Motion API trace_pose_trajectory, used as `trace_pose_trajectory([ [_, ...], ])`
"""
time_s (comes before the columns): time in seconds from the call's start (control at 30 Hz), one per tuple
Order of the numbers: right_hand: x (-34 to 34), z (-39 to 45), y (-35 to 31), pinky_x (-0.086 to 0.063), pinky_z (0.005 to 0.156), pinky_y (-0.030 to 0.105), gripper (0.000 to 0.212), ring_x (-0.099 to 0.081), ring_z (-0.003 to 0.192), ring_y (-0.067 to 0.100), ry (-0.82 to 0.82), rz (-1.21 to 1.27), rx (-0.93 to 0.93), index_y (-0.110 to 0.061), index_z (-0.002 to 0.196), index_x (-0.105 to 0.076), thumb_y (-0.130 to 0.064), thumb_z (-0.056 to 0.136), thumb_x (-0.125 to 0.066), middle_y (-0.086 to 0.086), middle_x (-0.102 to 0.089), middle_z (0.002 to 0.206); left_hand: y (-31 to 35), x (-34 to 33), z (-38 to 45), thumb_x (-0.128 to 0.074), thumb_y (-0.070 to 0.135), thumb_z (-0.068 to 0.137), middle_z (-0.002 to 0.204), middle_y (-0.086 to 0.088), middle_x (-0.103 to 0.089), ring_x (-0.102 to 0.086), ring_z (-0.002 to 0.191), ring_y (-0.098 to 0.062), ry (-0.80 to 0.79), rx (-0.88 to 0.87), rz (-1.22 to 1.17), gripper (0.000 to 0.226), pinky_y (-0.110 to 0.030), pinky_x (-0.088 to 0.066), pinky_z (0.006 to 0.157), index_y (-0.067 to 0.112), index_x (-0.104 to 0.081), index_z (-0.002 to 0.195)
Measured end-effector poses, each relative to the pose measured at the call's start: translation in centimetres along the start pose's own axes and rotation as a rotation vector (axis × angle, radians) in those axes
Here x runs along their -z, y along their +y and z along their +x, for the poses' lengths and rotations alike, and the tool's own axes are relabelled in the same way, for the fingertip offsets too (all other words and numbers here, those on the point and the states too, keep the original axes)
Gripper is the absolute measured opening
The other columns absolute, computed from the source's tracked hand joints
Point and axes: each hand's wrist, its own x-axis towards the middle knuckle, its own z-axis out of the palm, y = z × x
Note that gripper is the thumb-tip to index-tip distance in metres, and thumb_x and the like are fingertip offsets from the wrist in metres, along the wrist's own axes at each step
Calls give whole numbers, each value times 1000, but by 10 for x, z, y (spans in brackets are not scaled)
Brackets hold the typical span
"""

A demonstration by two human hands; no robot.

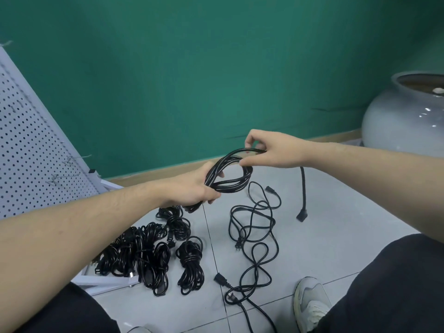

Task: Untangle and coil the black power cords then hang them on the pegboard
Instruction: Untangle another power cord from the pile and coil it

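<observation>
A person's left hand (192, 186) gripped a half-wound black power cord coil (229, 174) while the right hand (269, 150) pinched its top loop above grey floor tiles (324, 236), several bundled cords (153, 255) lying near left, loose tangled cords (254, 234) still uncoiled, the white perforated pegboard (28, 145) apparently bare.

Grey ceramic pot (394, 121) against green wall (192, 68); grey shoe (310, 301).

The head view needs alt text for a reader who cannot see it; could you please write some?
A person's left hand grips a coiled black power cord while the right hand pinches its top loop. On the tiled floor below lie bundled cords and a loose tangled cord; a white pegboard leans at left.
</observation>
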Motion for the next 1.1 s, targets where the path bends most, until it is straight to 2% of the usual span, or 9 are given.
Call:
trace_pose_trajectory([
  [0.13, 10, 1, -8, -37, 62, 20, 20, -45, 64, 6, 25, 183, 101, -14, 89, -71, -33, 93, -71, -6, -60, 73, -1, -1, -5, -60, 7, 94, 78, 0, -60, -44, 62, -12, -135, 29, 199, 4, -23, -36, 53, 10, -59, 96],
  [0.27, 3, 10, -10, -41, 69, 19, 14, -51, 70, 4, 165, 211, 110, -24, 85, -73, -34, 93, -71, -9, -69, 78, 12, -6, -4, -64, 13, 93, 77, 7, -63, -50, 65, -13, -169, -68, 317, 6, -35, -44, 62, 18, -62, 89],
  [0.37, 3, 14, -2, -41, 70, 8, 11, -56, 70, -7, 275, 267, 64, -26, 84, -74, -33, 92, -73, -19, -69, 78, 21, -1, -3, -70, 22, 89, 82, 2, -67, -61, 74, -23, -53, -186, 335, 16, -43, -55, 72, 27, -55, 91],
  [0.47, -8, 15, 10, -44, 75, 10, 12, -60, 74, -7, 246, 214, 10, -25, 84, -75, -32, 93, -72, -17, -72, 83, 31, 1, -7, -80, 38, 84, 93, -6, -68, -66, 80, -34, 83, -201, 331, 37, -46, -57, 74, 28, -51, 103],
  [0.57, -20, 16, 11, -44, 72, 21, 21, -58, 70, 1, 165, 149, -12, -23, 80, -74, -19, 98, -64, -7, -69, 76, 35, 1, -6, -85, 40, 80, 85, 2, -69, -54, 56, -20, 227, -156, 210, 55, -30, -47, 53, 21, -42, 108],
  [0.73, -39, 20, -11, -38, 55, 14, 25, -56, 66, 10, 19, -82, -61, -18, 97, -75, -30, 102, -55, -8, -63, 79, 29, 12, -3, -76, 47, 87, 91, 11, -71, -50, 48, -8, 473, -163, 166, 68, -20, -40, 52, 29, -38, 140],
  [0.83, -54, 17, -22, -39, 55, 6, 25, -54, 55, 0, -77, 1, -37, -26, 98, -74, -41, 102, -55, -21, -62, 67, 23, 21, 3, -61, 56, 94, 80, 11, -61, -55, 67, -6, 626, -109, 317, 31, -23, -39, 59, 26, -60, 103],
  [0.97, -62, 12, -32, -36, 64, 6, 18, -54, 66, -9, -124, -87, 112, -20, 118, -61, -28, 105, -50, -22, -55, 79, 14, 34, 8, -41, 62, 101, 74, 1, -57, -51, 67, -13, 720, 23, 310, 47, -31, -35, 58, 21, -48, 80],
  [1.1, -62, 11, -34, -33, 68, 32, 25, -51, 75, 19, -130, -281, 163, -14, 114, -58, -34, 106, -45, -9, -54, 80, 3, 39, 8, -26, 60, 105, 72, -6, -54, -49, 69, -26, 691, 133, 405, 57, -39, -32, 62, 14, -43, 75],
])
